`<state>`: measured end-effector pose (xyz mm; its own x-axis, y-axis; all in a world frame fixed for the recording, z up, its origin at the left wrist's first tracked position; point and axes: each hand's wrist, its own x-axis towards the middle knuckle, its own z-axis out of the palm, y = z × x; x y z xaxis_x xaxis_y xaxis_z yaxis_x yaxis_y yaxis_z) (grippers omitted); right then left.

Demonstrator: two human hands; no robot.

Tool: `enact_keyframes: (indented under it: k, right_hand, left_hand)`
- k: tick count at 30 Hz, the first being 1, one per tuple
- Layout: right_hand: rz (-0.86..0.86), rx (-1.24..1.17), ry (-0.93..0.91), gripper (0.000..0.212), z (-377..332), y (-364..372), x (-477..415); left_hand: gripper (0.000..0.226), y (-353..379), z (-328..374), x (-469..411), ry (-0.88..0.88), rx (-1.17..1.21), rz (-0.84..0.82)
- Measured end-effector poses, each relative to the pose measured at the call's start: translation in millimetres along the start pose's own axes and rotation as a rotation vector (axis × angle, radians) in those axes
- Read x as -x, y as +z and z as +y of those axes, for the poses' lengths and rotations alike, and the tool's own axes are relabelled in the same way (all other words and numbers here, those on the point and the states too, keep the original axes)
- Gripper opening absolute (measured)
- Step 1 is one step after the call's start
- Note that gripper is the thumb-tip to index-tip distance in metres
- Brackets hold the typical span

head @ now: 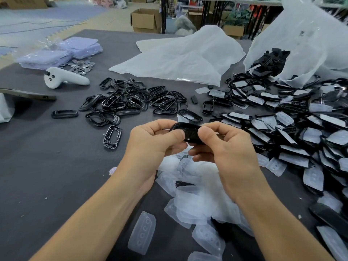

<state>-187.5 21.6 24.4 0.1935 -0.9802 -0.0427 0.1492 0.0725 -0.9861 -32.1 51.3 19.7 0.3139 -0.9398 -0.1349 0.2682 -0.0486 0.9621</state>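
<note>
- At the far left of the dark grey table (pixel 47 176), a white handheld controller (pixel 65 78) lies on its side. Stacked lavender packets (pixel 62 51) and a heap of small metal discs (pixel 81 65) sit just behind it.
- Right of the controller, a loose pile of glossy black frames (pixel 130 100) spreads across the table. One single frame (pixel 112 136) lies apart from it, to the left of the left hand.
- Left of centre, the left hand (pixel 152 142) is curled around something rather than clenched empty. Its thumb and bent forefinger pinch the left end of a black shell (pixel 186 131), and the other fingers fold under it.
- At centre, the black shell is held up off the table between both hands, above a heap of clear pads (pixel 197 202). It touches nothing but the fingers.
- Just right of it, the right hand (pixel 227 147) grips the shell's right end. The thumb presses on the near face, the forefinger hooks over the top, and the remaining fingers curl beneath. The two thumbs nearly meet.
- Behind the hands, a flat white plastic bag (pixel 178 59) lies on the table.
- At the far right, an open translucent bag (pixel 305 34) spills black parts, and a wide pile of film-covered shells (pixel 301 129) runs from it down toward the right forearm.
</note>
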Motion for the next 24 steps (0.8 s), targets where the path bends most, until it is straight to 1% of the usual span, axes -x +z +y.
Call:
enact_keyframes:
  k: [4, 7, 10, 13, 15, 17, 19, 22, 24]
  right_hand:
    - [0.043, 0.053, -0.024, 0.013, 0.7, -0.4, -0.2]
    - [0.049, 0.090, -0.046, 0.020, 1.5, -1.1, -0.4]
    - [0.042, 0.111, -0.064, 0.022, 3.0, -1.3, 0.1]
    - [0.049, 0.208, -0.106, 0.020, 5.3, -2.1, 0.1]
    - [0.045, 0.294, -0.141, 0.019, 4.9, -5.4, -0.7]
    - [-0.003, 0.409, -0.179, 0.019, 4.5, -8.4, -0.6]
    - [-0.031, 0.502, -0.215, 0.019, 3.6, -9.1, 1.4]
    - [-0.003, 0.431, -0.216, 0.023, 4.9, -7.5, 1.6]
    - [-0.002, 0.434, -0.216, 0.026, 7.6, -5.6, 0.8]
  left_hand:
    - [0.026, 0.9, 0.1, 2.2, 0.045, -0.107, -0.031]
    - [0.028, 1.4, 0.5, 3.1, 0.109, -0.239, -0.016]
    - [0.032, 1.7, 1.6, 3.4, 0.119, -0.278, 0.002]
    - [0.026, 2.3, -0.5, 2.6, 0.144, -0.367, 0.034]
    - [0.019, 2.7, -2.6, 3.0, 0.167, -0.475, -0.011]
    - [0.015, 2.1, -3.2, 4.7, 0.195, -0.570, -0.087]
    - [0.013, 0.2, -2.0, 4.6, 0.245, -0.633, -0.115]
    - [0.019, -5.5, 1.7, 2.6, 0.317, -0.696, -0.080]
    - [0.019, -6.7, 2.5, 2.4, 0.319, -0.741, -0.121]
